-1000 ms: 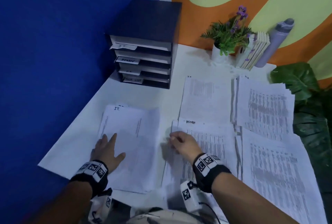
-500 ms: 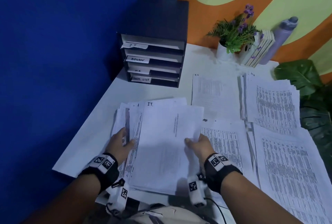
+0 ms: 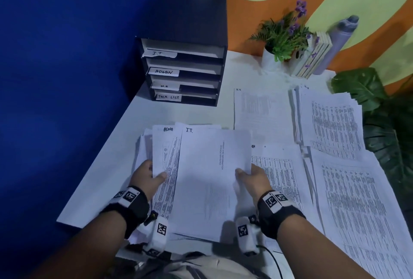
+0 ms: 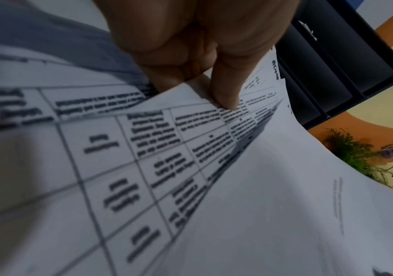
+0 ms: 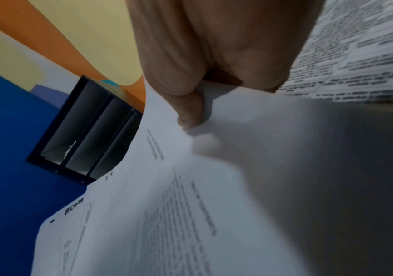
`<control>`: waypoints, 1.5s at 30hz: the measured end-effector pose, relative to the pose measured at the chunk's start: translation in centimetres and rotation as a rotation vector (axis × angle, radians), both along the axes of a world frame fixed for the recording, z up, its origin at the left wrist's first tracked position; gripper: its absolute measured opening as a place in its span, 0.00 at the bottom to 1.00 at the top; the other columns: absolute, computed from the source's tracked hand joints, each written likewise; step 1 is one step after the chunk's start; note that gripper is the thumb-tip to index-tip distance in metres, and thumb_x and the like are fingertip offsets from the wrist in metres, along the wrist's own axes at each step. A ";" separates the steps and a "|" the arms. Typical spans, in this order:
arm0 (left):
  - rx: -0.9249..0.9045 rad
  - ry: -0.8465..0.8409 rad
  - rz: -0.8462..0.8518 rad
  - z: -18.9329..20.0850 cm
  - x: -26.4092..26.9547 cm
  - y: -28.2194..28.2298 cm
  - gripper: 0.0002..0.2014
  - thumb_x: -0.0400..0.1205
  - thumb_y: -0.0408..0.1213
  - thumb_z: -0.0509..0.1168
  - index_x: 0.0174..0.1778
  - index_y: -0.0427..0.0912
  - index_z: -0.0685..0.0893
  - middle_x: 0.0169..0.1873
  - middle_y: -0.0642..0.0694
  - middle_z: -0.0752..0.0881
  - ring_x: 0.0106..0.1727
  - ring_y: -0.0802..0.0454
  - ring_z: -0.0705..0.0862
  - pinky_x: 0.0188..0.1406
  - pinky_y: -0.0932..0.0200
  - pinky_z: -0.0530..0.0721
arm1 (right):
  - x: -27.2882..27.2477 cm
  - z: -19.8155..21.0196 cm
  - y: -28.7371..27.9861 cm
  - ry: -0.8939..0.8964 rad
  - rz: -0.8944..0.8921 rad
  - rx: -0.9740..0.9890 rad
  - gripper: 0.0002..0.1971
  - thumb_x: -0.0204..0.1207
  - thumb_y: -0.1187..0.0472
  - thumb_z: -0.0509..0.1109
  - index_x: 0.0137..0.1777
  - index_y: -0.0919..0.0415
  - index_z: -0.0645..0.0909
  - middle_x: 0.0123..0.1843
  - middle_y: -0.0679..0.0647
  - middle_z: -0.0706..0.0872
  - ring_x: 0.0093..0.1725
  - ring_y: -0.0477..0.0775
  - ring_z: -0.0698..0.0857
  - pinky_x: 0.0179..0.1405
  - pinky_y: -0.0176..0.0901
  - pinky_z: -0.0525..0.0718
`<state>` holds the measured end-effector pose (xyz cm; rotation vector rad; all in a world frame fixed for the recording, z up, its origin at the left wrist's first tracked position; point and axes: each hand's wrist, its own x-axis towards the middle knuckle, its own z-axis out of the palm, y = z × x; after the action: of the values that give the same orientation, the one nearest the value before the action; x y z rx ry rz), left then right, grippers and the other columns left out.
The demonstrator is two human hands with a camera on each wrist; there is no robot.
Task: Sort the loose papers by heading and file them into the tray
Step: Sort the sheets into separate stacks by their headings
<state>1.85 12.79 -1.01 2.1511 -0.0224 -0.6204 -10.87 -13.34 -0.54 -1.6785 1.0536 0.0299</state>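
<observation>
Top sheet headed I.T. (image 3: 207,180), light, limp and bowing, lifted off the unsorted stack (image 3: 165,167) at the near table edge, right hand (image 3: 252,178) pinching its right edge, left hand (image 3: 147,175) gripping the stack; judged best held at opposite edges.

The tray (image 3: 185,55) carries four paper labels, from top to bottom: "IT", "ADMIN", "H.R" (small, not fully sure) and "TASK LIST". The top sheet (image 3: 210,178) has "I.T." handwritten at its corner. The sheet under it (image 3: 165,142) shows "ADMIN". A far sheet (image 3: 261,108) shows "I.T.". The printed tables are too small to read.
</observation>
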 end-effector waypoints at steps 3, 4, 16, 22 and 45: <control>-0.044 -0.009 0.067 0.4 0.3 -0.2 0.11 0.80 0.31 0.70 0.55 0.45 0.77 0.48 0.48 0.85 0.51 0.45 0.85 0.55 0.53 0.81 | 0.0 0.1 -0.6 -0.040 -0.021 -0.002 0.06 0.80 0.66 0.66 0.51 0.59 0.84 0.45 0.60 0.89 0.43 0.59 0.86 0.47 0.50 0.85; -0.041 -0.022 0.097 0.7 0.3 -0.3 0.11 0.80 0.30 0.70 0.56 0.45 0.78 0.48 0.48 0.85 0.51 0.45 0.84 0.55 0.53 0.81 | -0.1 0.1 -0.9 -0.045 -0.031 0.002 0.06 0.79 0.67 0.66 0.49 0.60 0.85 0.44 0.60 0.89 0.42 0.59 0.86 0.47 0.52 0.86; -0.179 -0.100 0.163 1.3 0.1 -1.2 0.33 0.81 0.27 0.68 0.76 0.61 0.68 0.67 0.56 0.79 0.68 0.52 0.79 0.67 0.52 0.77 | 2.0 0.9 -1.0 -0.249 -0.098 0.050 0.05 0.80 0.68 0.69 0.51 0.59 0.83 0.47 0.52 0.89 0.51 0.53 0.87 0.59 0.49 0.84; -0.131 -0.110 0.070 3.2 0.9 -2.6 0.19 0.84 0.45 0.64 0.72 0.56 0.78 0.73 0.52 0.77 0.74 0.50 0.74 0.69 0.59 0.70 | 4.0 2.4 -2.1 -0.362 0.002 0.024 0.13 0.79 0.67 0.69 0.60 0.52 0.81 0.58 0.48 0.89 0.60 0.49 0.86 0.67 0.52 0.82; 0.167 -0.119 0.027 0.7 1.5 -3.9 0.32 0.79 0.26 0.68 0.77 0.53 0.70 0.78 0.44 0.70 0.77 0.43 0.70 0.76 0.51 0.68 | 4.3 1.4 -19.2 0.004 -0.132 -0.498 0.23 0.74 0.81 0.52 0.62 0.58 0.72 0.51 0.63 0.79 0.44 0.65 0.82 0.36 0.48 0.78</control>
<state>3.30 8.93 -0.32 2.3436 -0.0065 -0.4929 -6.56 -32.54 0.83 -2.0431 1.2416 -0.3407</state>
